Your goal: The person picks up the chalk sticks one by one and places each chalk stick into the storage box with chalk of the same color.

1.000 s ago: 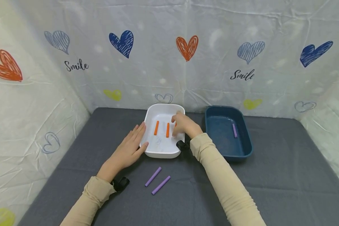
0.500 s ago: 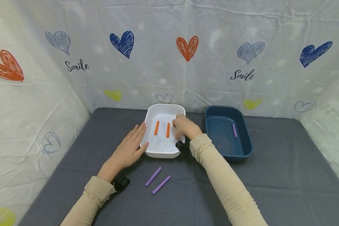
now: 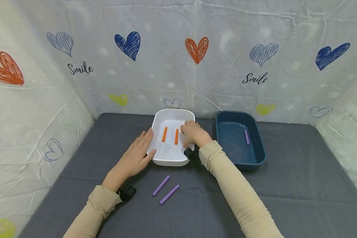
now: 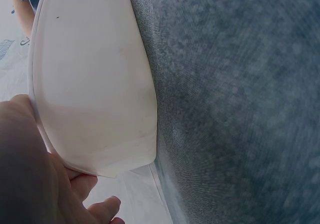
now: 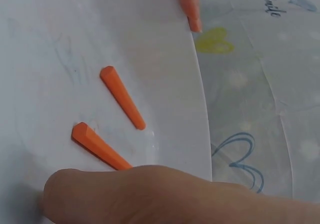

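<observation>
In the head view, my left hand [image 3: 132, 158] rests with straight fingers and spread thumb along the left edge of a white tray [image 3: 169, 162]. In the left wrist view, its fingers [image 4: 82, 185] touch the tray's rim. My right hand [image 3: 196, 134] reaches inside the tray at its right side, fingers bent downward. Whatever lies under those fingers is hidden. To their left lie an orange stick [image 3: 176, 136] and another orange stick [image 3: 164, 134], roughly parallel and apart. In the right wrist view, the right thumb [image 5: 100, 191] partly covers one orange stick [image 5: 100, 146].
Two purple sticks, a nearer one [image 3: 169, 194] and a farther one [image 3: 161, 185], lie on the dark grey cloth [image 3: 241, 205] before the tray. At right, a dark blue tray [image 3: 230, 145] holds one purple stick [image 3: 247, 137]. A heart-printed white curtain [image 3: 166, 76] hangs behind.
My right hand has shifted slightly right, and its fingers have drawn closer together. Orange that showed beside the fingertips is now hidden. The left hand stays in place.
</observation>
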`<state>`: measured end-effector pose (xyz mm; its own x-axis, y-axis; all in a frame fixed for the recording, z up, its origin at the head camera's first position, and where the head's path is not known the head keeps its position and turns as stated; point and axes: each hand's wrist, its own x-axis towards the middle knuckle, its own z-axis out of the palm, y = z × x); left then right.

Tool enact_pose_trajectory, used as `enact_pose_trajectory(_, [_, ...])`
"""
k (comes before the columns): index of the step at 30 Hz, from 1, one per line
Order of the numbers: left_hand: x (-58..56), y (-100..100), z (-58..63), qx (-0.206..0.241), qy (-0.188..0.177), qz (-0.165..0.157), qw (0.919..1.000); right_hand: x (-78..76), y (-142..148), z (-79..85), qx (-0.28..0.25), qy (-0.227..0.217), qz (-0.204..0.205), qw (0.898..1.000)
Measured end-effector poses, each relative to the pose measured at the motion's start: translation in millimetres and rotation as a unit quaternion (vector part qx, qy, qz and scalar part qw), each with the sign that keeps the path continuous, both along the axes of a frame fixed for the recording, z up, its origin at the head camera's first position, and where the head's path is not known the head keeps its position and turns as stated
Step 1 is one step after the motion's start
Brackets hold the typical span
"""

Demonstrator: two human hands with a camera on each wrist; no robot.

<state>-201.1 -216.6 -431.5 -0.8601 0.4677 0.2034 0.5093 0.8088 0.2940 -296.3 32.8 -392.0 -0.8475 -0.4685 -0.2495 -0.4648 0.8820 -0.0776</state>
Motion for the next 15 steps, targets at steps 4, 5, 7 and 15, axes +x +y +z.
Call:
enact_pose_trajectory(4, [0.1, 0.1, 0.8, 0.001, -0.004, 0.000, 1.0000, 0.7, -0.6, -0.1, 0.002, 0.002, 0.000, 1.000])
enact_pose_trajectory(5, [0.0, 0.2, 0.8, 0.001, -0.004, 0.000, 1.0000, 0.8, -0.7, -0.1, 0.004, 0.003, 0.000, 1.000])
enact_pose_trajectory(7, [-0.2, 0.3, 0.5, 0.002, -0.005, 0.000, 1.0000, 0.8, -0.7, -0.4, 0.006, 0.003, -0.002, 1.000])
enact_pose_trajectory(15, [-1.0, 1.2, -1.0, 0.003, -0.001, -0.001, 1.0000, 0.1, 0.0, -1.8, 0.005, 0.002, -0.009, 1.000])
